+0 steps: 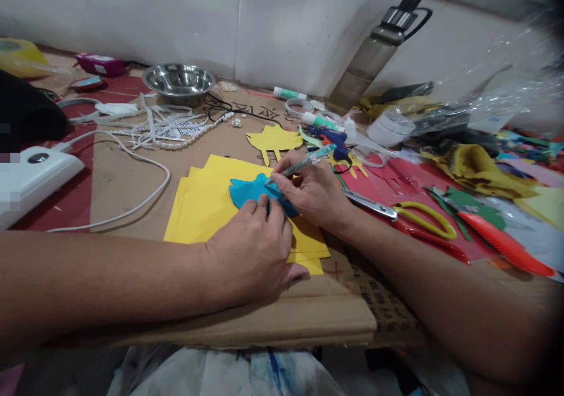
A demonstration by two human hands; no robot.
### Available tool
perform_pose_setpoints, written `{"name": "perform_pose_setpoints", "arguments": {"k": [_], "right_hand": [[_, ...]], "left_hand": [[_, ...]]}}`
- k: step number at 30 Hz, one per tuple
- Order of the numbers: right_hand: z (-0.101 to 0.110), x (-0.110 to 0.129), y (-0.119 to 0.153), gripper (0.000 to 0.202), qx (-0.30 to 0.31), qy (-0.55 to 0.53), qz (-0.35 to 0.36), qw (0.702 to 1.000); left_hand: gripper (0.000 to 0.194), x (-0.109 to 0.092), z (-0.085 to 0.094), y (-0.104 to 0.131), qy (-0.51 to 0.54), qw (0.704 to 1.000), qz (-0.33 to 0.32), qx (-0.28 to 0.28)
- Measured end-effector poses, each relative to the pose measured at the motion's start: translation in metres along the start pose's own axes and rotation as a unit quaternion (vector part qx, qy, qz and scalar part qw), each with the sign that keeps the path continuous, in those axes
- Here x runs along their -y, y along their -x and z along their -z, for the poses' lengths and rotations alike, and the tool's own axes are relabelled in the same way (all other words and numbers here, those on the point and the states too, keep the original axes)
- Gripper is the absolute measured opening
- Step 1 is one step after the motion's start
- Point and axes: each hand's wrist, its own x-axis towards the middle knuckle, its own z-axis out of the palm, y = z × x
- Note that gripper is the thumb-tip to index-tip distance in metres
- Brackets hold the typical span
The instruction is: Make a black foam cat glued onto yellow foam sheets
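A blue bird-like cutout [242, 190] lies on a stack of yellow sheets [207, 208] on the cardboard. My left hand [255, 249] rests on the stack, its fingertips pressing the lower edge of the cutout and its thumb out to the side. In my right hand [315, 187] is a pen [308, 160], pinched between thumb and fingers, its tip at the upper edge of the blue cutout. Beyond the stack lies a yellow bird-like cutout [275, 139] with two long legs. The right part of the blue cutout is hidden by my hands.
Scissors [423, 217] and an orange-handled cutter [506, 243] lie to the right. Behind are a glue gun [332, 137], glue sticks, tape rolls and a tall bottle [368, 61]. To the left are a steel bowl [178, 81], white strips and a power strip [39, 178] with a cable.
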Motion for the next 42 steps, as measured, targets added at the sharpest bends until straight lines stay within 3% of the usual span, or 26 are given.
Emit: {"name": "perform_pose_setpoints", "arguments": {"k": [15,21,25,30,36,42], "right_hand": [[0.003,0.0,0.001,0.009,-0.011,-0.032,-0.02,0.999],[0.024,0.0,0.003,0.013,-0.122,-0.125,-0.052,0.983],[0.041,-0.003,0.009,0.01,-0.15,-0.105,-0.074,0.98],[0.046,-0.017,0.015,0.01,-0.12,0.01,-0.03,0.992],[0.047,-0.037,0.016,0.027,-0.022,0.093,0.057,0.994],[0.057,-0.051,0.014,0.037,0.082,0.177,0.058,0.979]], "left_hand": [[0.069,-0.001,0.001,0.0,0.011,1.0,0.002,0.005],[0.073,-0.001,0.001,0.0,0.01,1.0,0.007,0.026],[0.072,0.0,0.002,-0.001,0.011,0.999,0.007,0.033],[0.073,0.002,0.005,-0.002,0.016,0.998,0.016,0.06],[0.069,0.002,0.004,0.001,0.014,0.998,0.019,0.056],[0.063,0.003,0.007,-0.003,0.035,0.996,0.03,0.079]]}}
